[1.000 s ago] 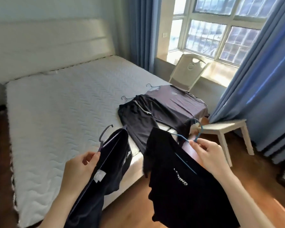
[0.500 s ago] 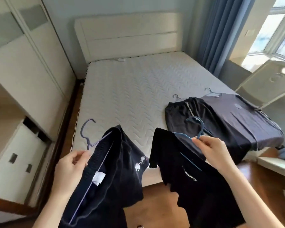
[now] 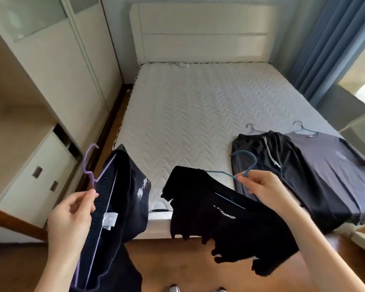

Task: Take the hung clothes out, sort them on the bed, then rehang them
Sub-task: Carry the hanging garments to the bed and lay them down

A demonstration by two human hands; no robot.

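View has swung left to face the bed (image 3: 198, 114); left hand (image 3: 72, 216) pinches the purple hanger (image 3: 89, 165), right hand (image 3: 261, 186) the blue hanger (image 3: 246, 163), both garments due at twelve o'clock.

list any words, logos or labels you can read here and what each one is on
"LI-NING", partly creased, in white on the chest of the black t-shirt held by the right hand.
White graphic on the dark shorts in the left hand: a figure, no letters legible.
White care tag inside those shorts: nothing readable.
Small emblem on the grey t-shirt: too blurred.
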